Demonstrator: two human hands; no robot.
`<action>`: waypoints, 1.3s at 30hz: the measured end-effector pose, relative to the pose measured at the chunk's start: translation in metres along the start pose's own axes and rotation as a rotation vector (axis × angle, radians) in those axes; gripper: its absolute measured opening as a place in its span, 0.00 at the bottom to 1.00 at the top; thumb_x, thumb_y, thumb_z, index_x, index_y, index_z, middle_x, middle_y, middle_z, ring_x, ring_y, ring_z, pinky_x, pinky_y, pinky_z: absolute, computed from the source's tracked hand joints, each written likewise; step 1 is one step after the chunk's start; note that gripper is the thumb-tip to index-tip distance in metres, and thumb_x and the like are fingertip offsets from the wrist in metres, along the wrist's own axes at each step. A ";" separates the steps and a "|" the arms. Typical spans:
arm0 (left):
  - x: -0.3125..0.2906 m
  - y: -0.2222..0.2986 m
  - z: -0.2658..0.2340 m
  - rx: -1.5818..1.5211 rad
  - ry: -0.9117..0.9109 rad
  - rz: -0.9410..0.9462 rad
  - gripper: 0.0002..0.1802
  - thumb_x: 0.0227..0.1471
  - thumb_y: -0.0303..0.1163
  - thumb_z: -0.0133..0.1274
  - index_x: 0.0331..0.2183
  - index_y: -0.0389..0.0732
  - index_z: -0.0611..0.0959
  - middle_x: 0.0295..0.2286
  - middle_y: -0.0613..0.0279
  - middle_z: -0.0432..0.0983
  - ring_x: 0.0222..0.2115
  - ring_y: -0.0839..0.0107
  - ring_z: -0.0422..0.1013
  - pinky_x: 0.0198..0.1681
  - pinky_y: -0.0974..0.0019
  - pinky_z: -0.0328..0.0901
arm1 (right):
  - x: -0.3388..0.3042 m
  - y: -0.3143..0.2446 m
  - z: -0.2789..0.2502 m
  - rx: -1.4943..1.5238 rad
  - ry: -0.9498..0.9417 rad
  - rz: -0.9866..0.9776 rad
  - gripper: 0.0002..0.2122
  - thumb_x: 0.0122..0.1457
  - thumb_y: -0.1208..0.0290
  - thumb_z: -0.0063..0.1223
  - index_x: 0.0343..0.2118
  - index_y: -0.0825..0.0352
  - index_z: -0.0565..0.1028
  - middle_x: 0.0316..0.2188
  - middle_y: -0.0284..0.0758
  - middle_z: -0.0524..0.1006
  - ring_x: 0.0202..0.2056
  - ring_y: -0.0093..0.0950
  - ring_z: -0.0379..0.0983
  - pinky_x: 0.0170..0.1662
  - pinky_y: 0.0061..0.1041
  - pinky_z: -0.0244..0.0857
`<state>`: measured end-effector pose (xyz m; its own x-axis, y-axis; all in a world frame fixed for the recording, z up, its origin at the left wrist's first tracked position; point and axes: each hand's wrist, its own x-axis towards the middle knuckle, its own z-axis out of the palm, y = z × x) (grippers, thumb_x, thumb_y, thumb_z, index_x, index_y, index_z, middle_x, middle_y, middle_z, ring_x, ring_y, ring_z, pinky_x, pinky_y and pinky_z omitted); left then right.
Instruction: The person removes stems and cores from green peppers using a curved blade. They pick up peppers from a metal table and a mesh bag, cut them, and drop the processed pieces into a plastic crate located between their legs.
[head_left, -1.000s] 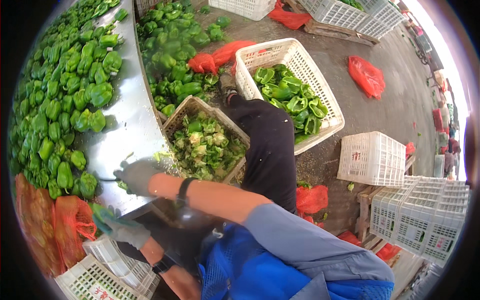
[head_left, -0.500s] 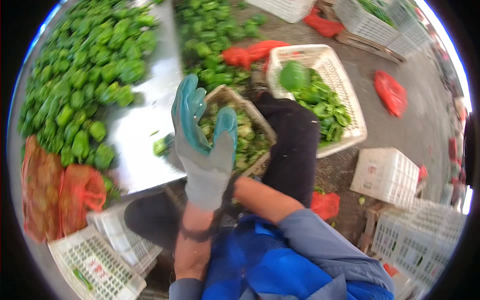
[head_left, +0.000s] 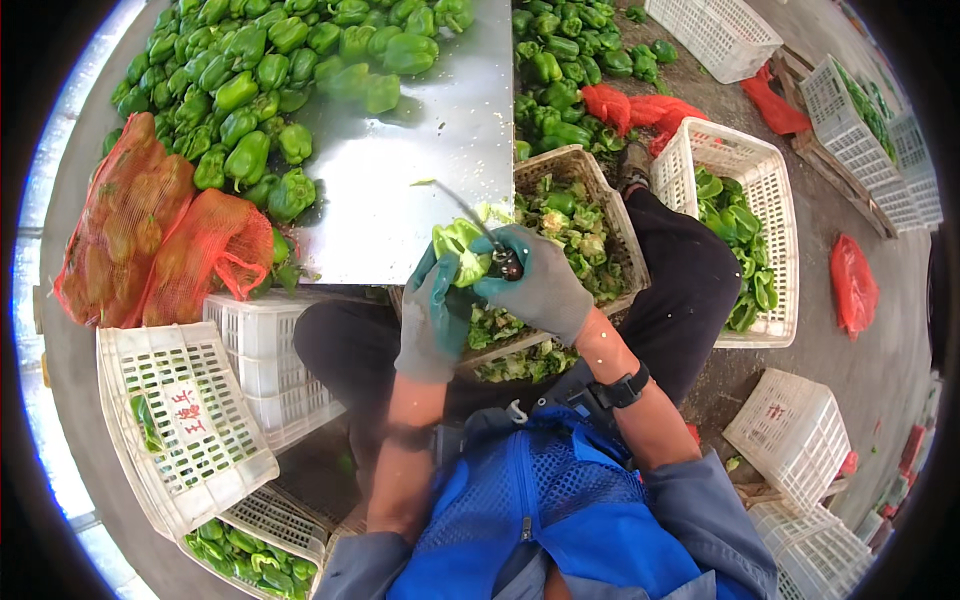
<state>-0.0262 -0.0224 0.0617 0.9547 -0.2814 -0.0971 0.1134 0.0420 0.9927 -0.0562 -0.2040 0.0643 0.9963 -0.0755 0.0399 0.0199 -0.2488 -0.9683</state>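
At the near edge of the metal table (head_left: 420, 190), my left hand (head_left: 432, 318), in a grey and teal glove, grips a pale, cut-open green bell pepper (head_left: 460, 252). My right hand (head_left: 545, 285), gloved alike, is closed around the dark handle of a small knife (head_left: 508, 264). Its thin curved blade points up and left, past the pepper. The two hands are close together, and the right thumb rests near the pepper. Just beyond my right hand, a crate of pepper scraps (head_left: 590, 240) stands between my legs.
Whole green peppers (head_left: 270, 75) are heaped on the table, beside red mesh sacks (head_left: 130, 230). A white crate of cut peppers (head_left: 745, 255) stands right of my right leg. More white crates (head_left: 185, 415) are stacked at left. A red bag (head_left: 853, 285) lies on the floor.
The view has swung left. My left hand, raised and open before, now grips the pepper. My right hand, hidden then, shows with the knife. The pepper blurred above the white crate is no longer in the air.
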 end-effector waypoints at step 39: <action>-0.025 -0.031 0.029 -0.280 0.440 -0.153 0.14 0.65 0.23 0.61 0.51 0.31 0.87 0.45 0.63 0.85 0.42 0.75 0.79 0.48 0.70 0.74 | -0.033 0.044 0.020 0.578 0.160 0.326 0.15 0.55 0.79 0.69 0.44 0.69 0.76 0.28 0.30 0.80 0.25 0.18 0.73 0.28 0.22 0.67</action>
<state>-0.0617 -0.0447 0.0357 0.9397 0.1210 -0.3198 0.2719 0.3025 0.9135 -0.0869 -0.1933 0.0155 0.9355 -0.2118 -0.2829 -0.1934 0.3629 -0.9115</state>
